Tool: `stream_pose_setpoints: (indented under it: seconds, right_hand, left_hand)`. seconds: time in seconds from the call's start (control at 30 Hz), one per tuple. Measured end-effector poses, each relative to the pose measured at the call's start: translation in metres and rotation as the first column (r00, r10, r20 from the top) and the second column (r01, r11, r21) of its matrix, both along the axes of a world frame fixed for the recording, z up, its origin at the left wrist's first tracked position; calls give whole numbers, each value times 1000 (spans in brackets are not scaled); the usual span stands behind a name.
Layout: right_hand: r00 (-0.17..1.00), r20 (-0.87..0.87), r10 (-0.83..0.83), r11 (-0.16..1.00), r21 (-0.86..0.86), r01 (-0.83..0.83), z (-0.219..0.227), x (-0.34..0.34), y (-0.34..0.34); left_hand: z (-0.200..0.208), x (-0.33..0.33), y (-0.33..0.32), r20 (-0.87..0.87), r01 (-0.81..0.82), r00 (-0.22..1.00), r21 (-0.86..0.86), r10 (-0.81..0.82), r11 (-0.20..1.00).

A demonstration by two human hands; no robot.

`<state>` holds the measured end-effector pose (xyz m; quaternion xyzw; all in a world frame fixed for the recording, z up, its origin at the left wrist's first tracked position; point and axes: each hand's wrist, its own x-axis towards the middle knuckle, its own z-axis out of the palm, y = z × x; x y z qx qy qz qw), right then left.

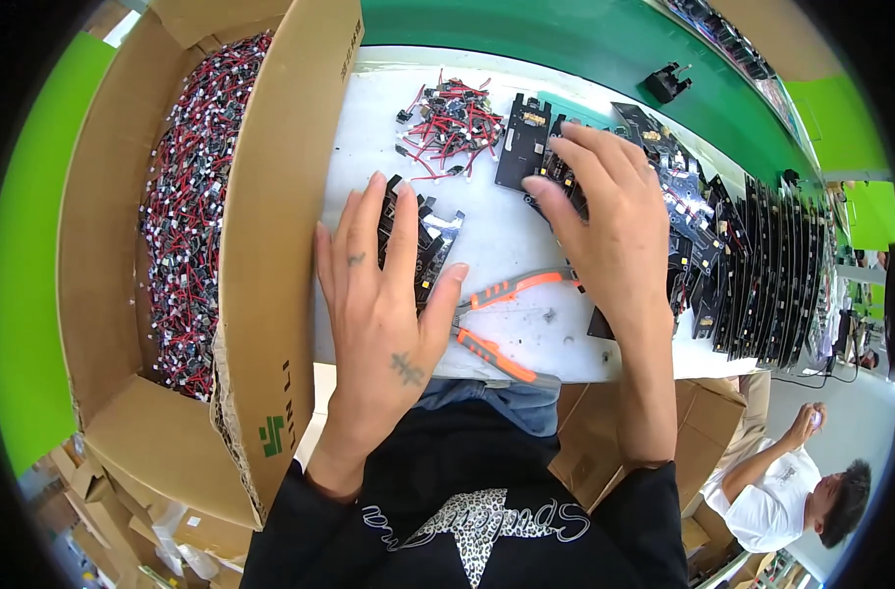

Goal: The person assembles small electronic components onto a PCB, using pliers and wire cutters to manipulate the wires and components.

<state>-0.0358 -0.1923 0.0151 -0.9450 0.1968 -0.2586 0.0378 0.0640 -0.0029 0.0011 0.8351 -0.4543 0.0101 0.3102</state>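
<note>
My left hand [379,294] lies with fingers spread over a few black circuit boards [430,236] on the white worktop, its fingertips at their left side and the thumb near their lower right corner. My right hand [612,201] arches over another group of black circuit boards [523,142], thumb and fingers apart and touching them; its palm hides part of these boards. Orange-and-grey pliers [497,355] rest between my hands, handles splayed. Beyond them sits a small pile of red-and-black wires with white connectors [454,123].
A tall cardboard box [281,226] full of similar wired parts [197,216] stands at the left. Rows of upright circuit boards [776,270] line the right side. A black device [667,82] sits on the green surface behind. At the lower right is another person [781,491] in white.
</note>
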Motion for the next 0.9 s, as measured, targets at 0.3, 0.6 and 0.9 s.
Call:
stream_pose_setpoints:
  seconds: [0.3,0.6,0.9]
  right_hand:
    - [991,-124,46,996,-72,-55,-8,15,0]
    - [924,318,-211,978,70,198,19,-5,7]
    - [685,526,-504,326,850,-414,8,-48,75]
  left_hand:
    - [-11,7,-2,-31,13,999,-126,-17,992]
    - [-8,26,-7,-47,-4,999,-189,-5,982]
    - [10,-9,-6,-131,72,982,-416,-139,906]
